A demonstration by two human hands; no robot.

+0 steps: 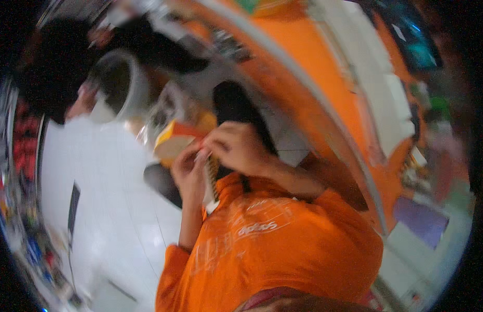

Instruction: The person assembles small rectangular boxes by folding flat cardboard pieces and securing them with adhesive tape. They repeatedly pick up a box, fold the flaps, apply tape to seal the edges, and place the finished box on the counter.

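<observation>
My left hand (189,169) and my right hand (236,147) meet in front of my orange shirt, fingertips bent together in a pinch. A small reddish bit shows between them, too blurred to name. Below the fingers hangs a narrow gold-brown strip with a ribbed, chain-like look (213,176); which hand bears it I cannot tell. Just beyond my left hand is a yellow and orange box-like thing (172,141), its pale side toward me. Clear crumpled plastic (168,109) lies behind it.
An orange table with a grey edge (298,62) curves along my right. At the upper left, a person in dark clothing (57,67) has a hand (83,101) near a whitish bucket (137,86). A black strip (73,208) lies on the white floor (116,208).
</observation>
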